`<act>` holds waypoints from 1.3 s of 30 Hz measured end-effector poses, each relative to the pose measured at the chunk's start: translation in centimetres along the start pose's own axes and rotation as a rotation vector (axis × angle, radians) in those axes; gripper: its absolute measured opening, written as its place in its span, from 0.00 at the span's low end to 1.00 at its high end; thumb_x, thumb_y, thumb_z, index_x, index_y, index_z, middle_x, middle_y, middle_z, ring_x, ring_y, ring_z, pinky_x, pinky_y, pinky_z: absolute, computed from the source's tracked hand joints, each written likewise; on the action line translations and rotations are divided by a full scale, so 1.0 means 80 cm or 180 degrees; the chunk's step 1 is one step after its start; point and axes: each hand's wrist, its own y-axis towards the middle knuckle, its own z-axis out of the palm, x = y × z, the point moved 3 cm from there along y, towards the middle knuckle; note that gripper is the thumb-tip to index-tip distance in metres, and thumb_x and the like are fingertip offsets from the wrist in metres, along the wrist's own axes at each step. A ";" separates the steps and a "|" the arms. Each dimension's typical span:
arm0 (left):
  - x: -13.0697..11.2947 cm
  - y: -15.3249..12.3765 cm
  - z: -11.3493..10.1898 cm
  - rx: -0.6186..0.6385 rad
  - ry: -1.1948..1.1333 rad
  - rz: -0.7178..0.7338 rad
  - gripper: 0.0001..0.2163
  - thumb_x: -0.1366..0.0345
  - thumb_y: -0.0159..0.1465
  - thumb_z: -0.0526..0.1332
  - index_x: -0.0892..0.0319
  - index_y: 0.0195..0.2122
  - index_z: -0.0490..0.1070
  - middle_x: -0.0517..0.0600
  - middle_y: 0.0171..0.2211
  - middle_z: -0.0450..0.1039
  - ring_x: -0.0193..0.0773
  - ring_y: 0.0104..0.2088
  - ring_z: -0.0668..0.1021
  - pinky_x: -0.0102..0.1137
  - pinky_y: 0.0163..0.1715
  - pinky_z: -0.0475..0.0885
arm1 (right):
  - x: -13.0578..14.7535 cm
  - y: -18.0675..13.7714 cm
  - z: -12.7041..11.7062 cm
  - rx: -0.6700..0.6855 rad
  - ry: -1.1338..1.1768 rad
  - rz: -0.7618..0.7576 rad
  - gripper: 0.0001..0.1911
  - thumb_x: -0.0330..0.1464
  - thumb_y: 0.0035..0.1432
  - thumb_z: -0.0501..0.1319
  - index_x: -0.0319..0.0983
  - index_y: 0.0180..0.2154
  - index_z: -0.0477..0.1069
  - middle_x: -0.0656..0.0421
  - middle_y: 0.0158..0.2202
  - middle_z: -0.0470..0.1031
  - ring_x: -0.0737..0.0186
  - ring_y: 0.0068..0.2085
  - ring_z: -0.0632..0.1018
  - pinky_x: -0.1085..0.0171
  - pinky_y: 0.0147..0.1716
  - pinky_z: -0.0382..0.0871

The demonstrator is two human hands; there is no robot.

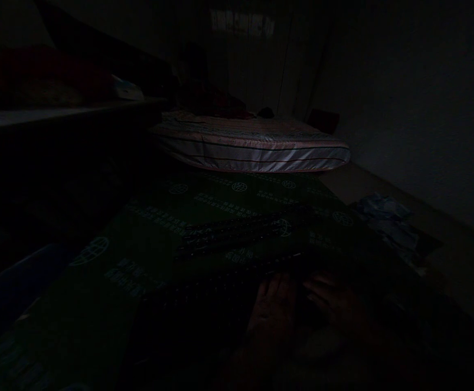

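The view is very dark. Toward the lower middle, my left hand (275,304) lies on a black, flat-looking item (192,309) whose rows of small pale marks run along its far side. Its fingers look stretched out and flat. My right hand (332,298) is just to the right, fingers extended toward the left hand and somewhat apart. I make out nothing held in either hand, though the darkness hides what lies under the palms. Beyond them, several dark strips with pale specks (220,236) rest on a green printed sheet (139,260).
A striped mattress (253,155) stands behind the green sheet. To the left is a raised shelf or table (69,113) with red items on it. Crumpled pale material (384,214) lies on the floor at the right, near the wall (424,125). Something blue (17,282) is at the lower left.
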 end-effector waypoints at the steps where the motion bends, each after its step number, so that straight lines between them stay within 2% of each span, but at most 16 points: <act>1: 0.000 0.000 0.000 -0.0010 0.0013 0.0006 0.33 0.50 0.63 0.51 0.66 0.64 0.50 0.60 0.65 0.49 0.54 0.63 0.55 0.52 0.59 0.52 | 0.001 -0.001 0.001 -0.0013 -0.0004 -0.0021 0.16 0.23 0.58 0.51 0.41 0.40 0.75 0.54 0.39 0.78 0.61 0.40 0.79 0.65 0.39 0.76; 18: -0.003 0.001 -0.002 -0.0042 -0.0027 -0.0005 0.33 0.51 0.62 0.53 0.65 0.64 0.51 0.60 0.65 0.47 0.54 0.63 0.54 0.52 0.59 0.53 | -0.019 0.003 0.000 -0.0180 0.0165 0.0260 0.12 0.27 0.57 0.56 0.41 0.39 0.76 0.55 0.39 0.78 0.59 0.40 0.78 0.61 0.40 0.75; 24: -0.002 0.001 0.000 -0.0173 0.0029 0.0049 0.33 0.51 0.62 0.53 0.66 0.63 0.51 0.60 0.65 0.50 0.54 0.62 0.56 0.52 0.58 0.54 | -0.014 0.012 0.006 -0.0073 0.0254 0.0253 0.12 0.26 0.57 0.56 0.42 0.39 0.76 0.55 0.37 0.78 0.59 0.39 0.78 0.60 0.38 0.75; 30: -0.004 0.000 -0.004 -0.0204 0.0092 0.0074 0.32 0.51 0.62 0.53 0.64 0.63 0.51 0.59 0.65 0.50 0.52 0.63 0.56 0.50 0.59 0.54 | -0.012 0.010 0.011 -0.0037 0.0355 0.0261 0.14 0.26 0.58 0.55 0.41 0.42 0.75 0.54 0.39 0.77 0.59 0.40 0.78 0.61 0.39 0.76; 34: -0.005 -0.001 -0.007 -0.0123 0.0024 0.0061 0.32 0.49 0.62 0.53 0.62 0.63 0.52 0.59 0.65 0.50 0.53 0.62 0.57 0.51 0.58 0.54 | -0.011 0.009 0.015 -0.0060 0.0281 0.0214 0.13 0.26 0.58 0.54 0.39 0.41 0.75 0.53 0.39 0.77 0.59 0.40 0.78 0.61 0.39 0.75; 39: -0.004 -0.001 -0.003 -0.0215 0.0004 0.0088 0.32 0.49 0.63 0.53 0.64 0.63 0.52 0.60 0.64 0.50 0.54 0.62 0.57 0.52 0.58 0.54 | -0.008 0.010 0.016 -0.0032 0.0213 0.0249 0.13 0.25 0.58 0.54 0.41 0.40 0.75 0.54 0.38 0.77 0.58 0.40 0.77 0.59 0.40 0.75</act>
